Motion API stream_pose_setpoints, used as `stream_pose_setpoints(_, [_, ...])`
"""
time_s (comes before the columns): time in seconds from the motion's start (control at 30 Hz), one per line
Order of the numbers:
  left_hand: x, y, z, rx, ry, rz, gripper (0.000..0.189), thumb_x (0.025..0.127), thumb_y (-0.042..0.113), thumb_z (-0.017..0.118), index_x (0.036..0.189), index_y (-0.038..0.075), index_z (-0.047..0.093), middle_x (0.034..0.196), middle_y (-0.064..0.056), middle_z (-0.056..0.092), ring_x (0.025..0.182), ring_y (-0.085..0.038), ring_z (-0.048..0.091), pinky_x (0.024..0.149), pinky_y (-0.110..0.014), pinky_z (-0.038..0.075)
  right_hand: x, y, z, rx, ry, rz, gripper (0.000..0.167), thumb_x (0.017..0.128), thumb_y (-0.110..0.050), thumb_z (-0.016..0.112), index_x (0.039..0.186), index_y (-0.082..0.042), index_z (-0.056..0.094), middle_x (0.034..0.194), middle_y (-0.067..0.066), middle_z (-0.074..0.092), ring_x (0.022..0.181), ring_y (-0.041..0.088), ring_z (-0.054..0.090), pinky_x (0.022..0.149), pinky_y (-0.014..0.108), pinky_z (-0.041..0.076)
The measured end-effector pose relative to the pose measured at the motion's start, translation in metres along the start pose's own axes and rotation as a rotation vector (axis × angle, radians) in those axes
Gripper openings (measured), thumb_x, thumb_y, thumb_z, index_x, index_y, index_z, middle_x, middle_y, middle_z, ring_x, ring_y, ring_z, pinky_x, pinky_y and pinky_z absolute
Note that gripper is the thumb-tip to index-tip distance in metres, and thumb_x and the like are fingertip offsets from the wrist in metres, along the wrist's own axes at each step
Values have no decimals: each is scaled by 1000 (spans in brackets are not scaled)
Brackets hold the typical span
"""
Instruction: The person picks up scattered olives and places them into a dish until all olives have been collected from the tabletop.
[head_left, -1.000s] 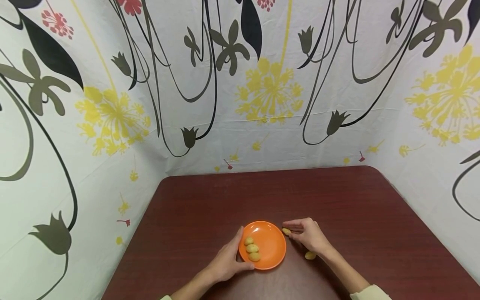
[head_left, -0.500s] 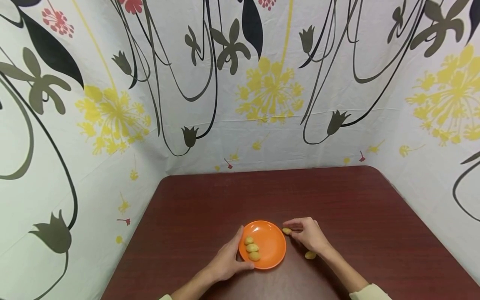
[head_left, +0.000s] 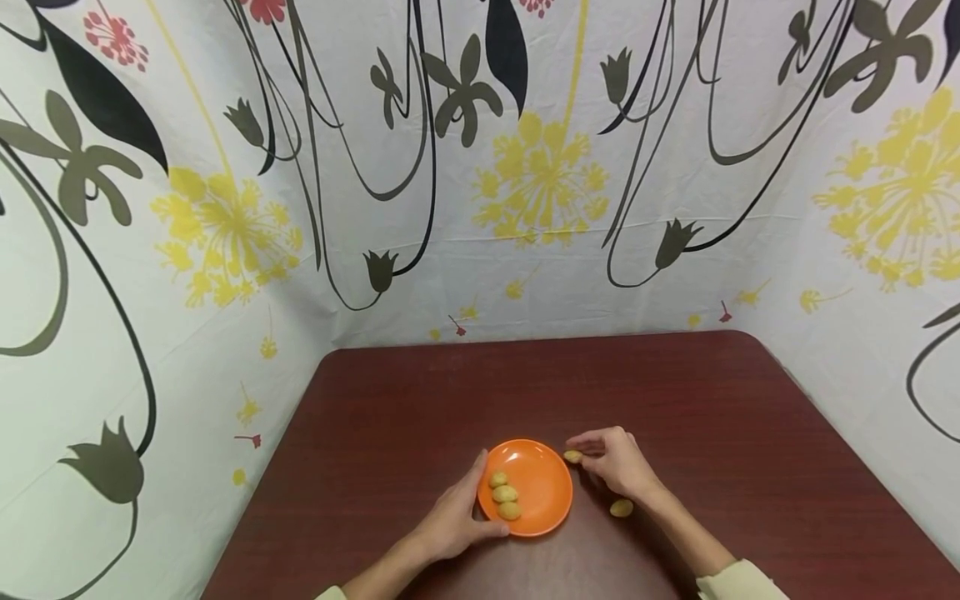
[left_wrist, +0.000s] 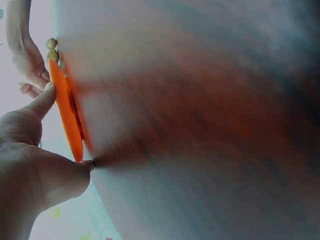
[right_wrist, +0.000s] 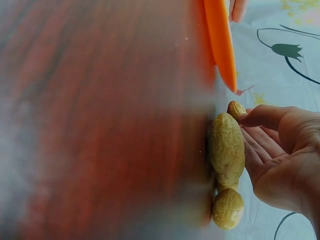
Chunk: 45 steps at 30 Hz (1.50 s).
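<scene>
At far left, the cloth [head_left: 187, 392], printed with flowers and tulips, hangs behind and along the sides of the dark red table [head_left: 420, 400]. Your left sleeve [head_left: 332, 593], pale green, shows only as a cuff at the lower edge. Your left hand [head_left: 450, 525] is clamped on the left side of the orange plate [head_left: 543, 487] — thumb along the near rim, fingers along the far left rim.

The plate lies on the table; its right half is bare. Along its left side sit three yellow-brown oval pieces in a short row: the far piece [head_left: 498, 478], the middle piece [head_left: 505, 494] and the near piece [head_left: 509, 511].

Just beyond the plate's right rim is the held piece [head_left: 573, 457], pinched between the thumb and fingers of your right hand [head_left: 618, 462]. Your two hands stand apart, with the plate between them. Under the right wrist, on the table, lies the loose piece [head_left: 621, 508].

The right wrist view shows a large piece [right_wrist: 227, 145] and a rounder piece [right_wrist: 228, 209] — what sits between them is partly hidden. Your right sleeve [head_left: 738, 582] ends the row.
</scene>
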<state>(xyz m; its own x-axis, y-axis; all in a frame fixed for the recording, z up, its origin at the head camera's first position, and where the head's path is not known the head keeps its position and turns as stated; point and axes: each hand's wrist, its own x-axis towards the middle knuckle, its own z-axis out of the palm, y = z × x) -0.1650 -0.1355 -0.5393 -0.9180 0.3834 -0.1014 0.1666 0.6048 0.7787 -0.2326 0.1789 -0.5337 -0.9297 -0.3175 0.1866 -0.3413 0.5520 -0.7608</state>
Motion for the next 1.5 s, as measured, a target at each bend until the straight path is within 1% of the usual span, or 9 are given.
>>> stream_pose_setpoints(0.13, [0,1,0,1,0,-4,116,88,41,88,171,5,15,176,-15,18,158,-32,27,124,-57,26,3,-3,-2,8,23,-3,25,91,8,77,112,-4,82,105,8,80,97,26,78,80,37,63])
stream_pose_setpoints(0.23, [0,1,0,5,0,-6,116,88,42,88,171,5,15,175,-15,18,158,-32,28,124,-57,26,6,-7,-3,27,34,-15,25,91,8,77,113,-2,81,107,9,80,98,27,78,82,38,63])
stream_pose_setpoints(0.33, [0,1,0,7,0,-9,117,88,42,88,171,5,15,175,-16,19,157,-33,28,124,-57,27,9,-14,-3,51,36,-8,24,92,8,78,114,-1,81,108,9,80,100,28,78,83,38,63])
stream_pose_setpoints(0.43, [0,2,-1,3,0,-12,117,88,42,88,170,4,15,175,-17,19,157,-33,28,124,-57,27,12,-21,1,66,20,-10,25,91,8,77,114,-2,81,108,10,80,100,29,78,82,37,63])
stream_pose_setpoints(0.63, [0,2,-1,-4,-4,-18,116,89,42,88,170,5,15,175,-17,20,157,-34,29,123,-58,28,20,-33,15,48,-10,-63,27,89,11,76,112,-2,82,106,9,80,99,28,78,82,34,63])
stream_pose_setpoints(0.87, [-1,0,-1,-8,-5,-9,116,89,42,87,171,5,14,174,-18,20,156,-34,30,123,-58,28,29,-44,38,78,-52,-121,25,91,9,77,112,-2,82,108,8,80,102,26,77,85,36,63])
stream_pose_setpoints(1.07, [-1,0,-2,-6,-7,-1,115,90,42,87,171,6,13,175,-17,20,156,-33,30,123,-58,28,33,-50,56,95,-101,-134,24,93,8,77,114,-1,81,108,10,80,101,26,77,85,36,63])
stream_pose_setpoints(1.3, [-2,0,-3,6,10,31,116,90,41,87,171,4,13,174,-16,22,156,-32,30,124,-57,27,36,-54,71,72,-137,-182,24,93,9,76,115,1,81,106,11,80,100,26,77,84,37,63])
stream_pose_setpoints(1.5, [-4,1,-3,12,23,55,116,90,41,88,170,3,13,174,-17,24,156,-33,31,123,-59,28,37,-55,78,99,-166,-175,27,93,12,74,116,0,80,108,10,80,102,25,77,85,37,63])
